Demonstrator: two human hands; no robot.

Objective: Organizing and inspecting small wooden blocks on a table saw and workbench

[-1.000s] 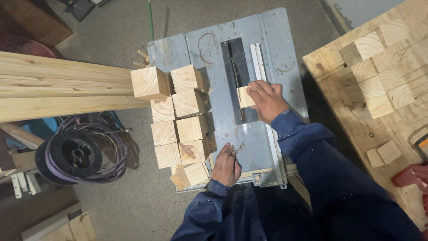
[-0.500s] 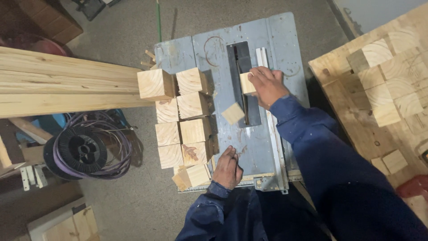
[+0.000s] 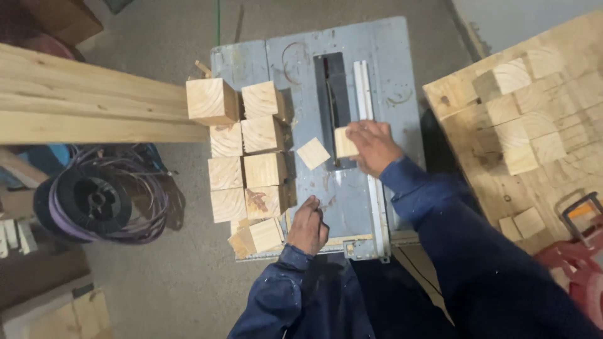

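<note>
Right hand [image 3: 372,147] pinches a small wood block [image 3: 345,142] beside the blade slot [image 3: 331,107], mid-surface. Left hand [image 3: 308,227], grip curled and empty, rests near edge. Keep fingers off the blade line.

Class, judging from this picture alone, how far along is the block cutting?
Done: cut blocks stacked on the saw table, and one loose piece beside the blade slot. In hand: the right hand holds a small block at the slot. Left: long planks uncut.
</note>
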